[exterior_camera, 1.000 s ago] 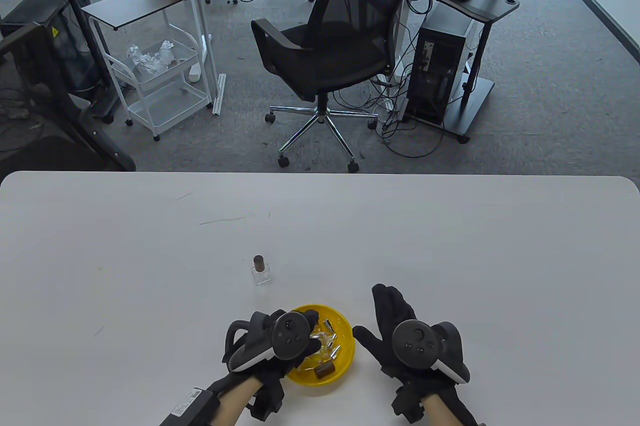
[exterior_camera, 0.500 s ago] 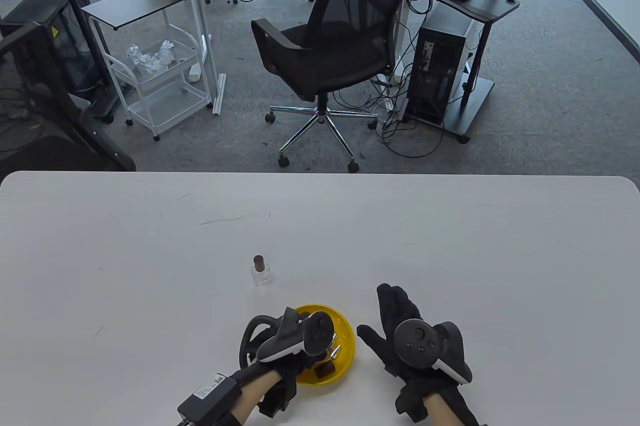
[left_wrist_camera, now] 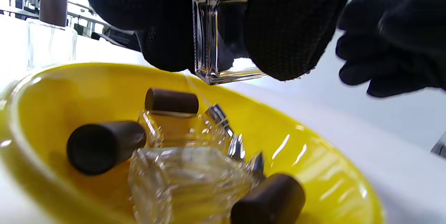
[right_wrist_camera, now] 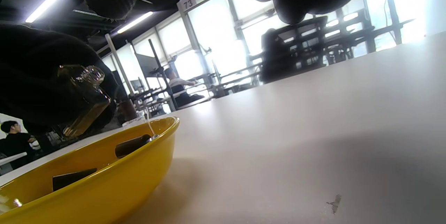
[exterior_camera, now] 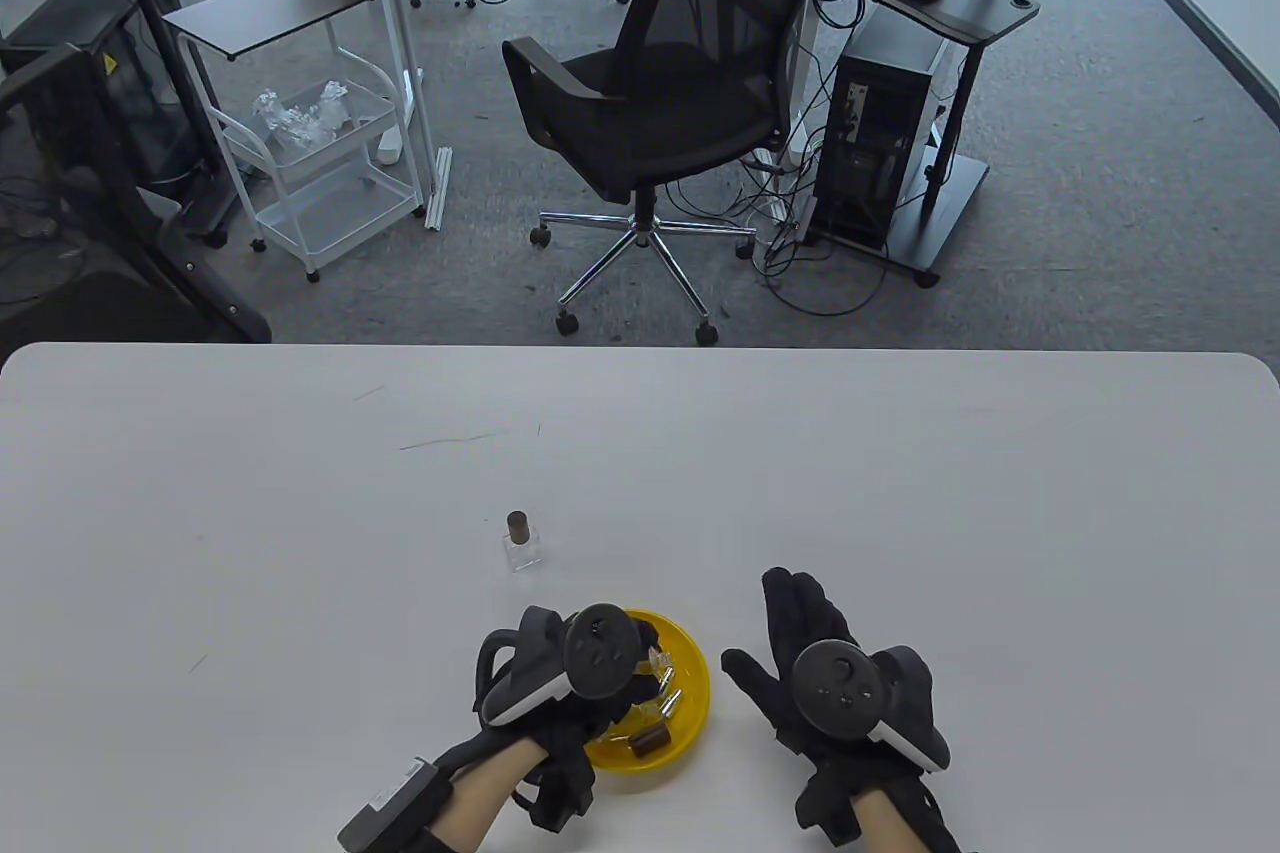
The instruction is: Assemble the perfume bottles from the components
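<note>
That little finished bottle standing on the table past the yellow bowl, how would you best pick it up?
Probably by its clear square body, from above. The bottle stands upright on the table, apart from the bowl, with open space all round. Its flat opposite sides give finger and thumb a steady pinch. The brown cap is narrower and round, and might pull off if lifted by it.

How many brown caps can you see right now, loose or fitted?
4: three loose in the yellow bowl, at its left, middle and right, and one fitted on the finished bottle on the table. More may hide under the glass.
</note>
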{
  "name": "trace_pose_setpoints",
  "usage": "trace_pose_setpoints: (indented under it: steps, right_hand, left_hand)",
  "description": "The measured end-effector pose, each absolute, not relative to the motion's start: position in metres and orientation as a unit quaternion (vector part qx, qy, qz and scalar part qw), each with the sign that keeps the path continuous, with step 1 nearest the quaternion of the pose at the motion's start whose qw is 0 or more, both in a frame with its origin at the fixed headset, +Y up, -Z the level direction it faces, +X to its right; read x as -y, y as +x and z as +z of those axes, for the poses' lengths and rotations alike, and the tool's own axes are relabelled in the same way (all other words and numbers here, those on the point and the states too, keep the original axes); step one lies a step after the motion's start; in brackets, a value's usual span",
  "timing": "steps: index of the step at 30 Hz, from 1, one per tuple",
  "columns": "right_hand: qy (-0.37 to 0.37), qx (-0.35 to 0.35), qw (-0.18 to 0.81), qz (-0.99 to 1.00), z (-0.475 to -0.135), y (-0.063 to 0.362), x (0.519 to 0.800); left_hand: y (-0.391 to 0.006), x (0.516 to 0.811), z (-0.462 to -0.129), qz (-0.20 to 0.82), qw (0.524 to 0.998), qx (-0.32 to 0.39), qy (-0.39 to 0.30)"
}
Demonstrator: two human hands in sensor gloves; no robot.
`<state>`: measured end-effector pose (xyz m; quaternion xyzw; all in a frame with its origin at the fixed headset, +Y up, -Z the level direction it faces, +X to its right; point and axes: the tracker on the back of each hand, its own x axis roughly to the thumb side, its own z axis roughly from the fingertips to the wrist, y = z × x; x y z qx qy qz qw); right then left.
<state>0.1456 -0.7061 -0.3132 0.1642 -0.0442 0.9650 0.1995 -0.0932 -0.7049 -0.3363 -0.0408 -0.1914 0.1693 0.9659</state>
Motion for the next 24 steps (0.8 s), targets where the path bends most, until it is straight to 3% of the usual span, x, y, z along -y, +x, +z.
trace_pose_setpoints:
  steps: [12, 19, 24]
  right_hand:
    - [0.161, 0.031, 0.186, 0.969, -0.314, 0.145, 0.711]
    - [0.163, 0.024, 0.188, 0.968, -0.314, 0.142, 0.713]
    - [0.169, 0.018, 0.193, 0.966, -0.315, 0.135, 0.713]
  left_hand:
    - [-0.143, 0.690, -0.320, 0.321, 0.931, 0.161, 0.059]
    - [-0.166, 0.719, -0.318, 0.423, 0.894, 0.129, 0.072]
    - [-0.171, 0.730, -0.315, 0.412, 0.900, 0.129, 0.055]
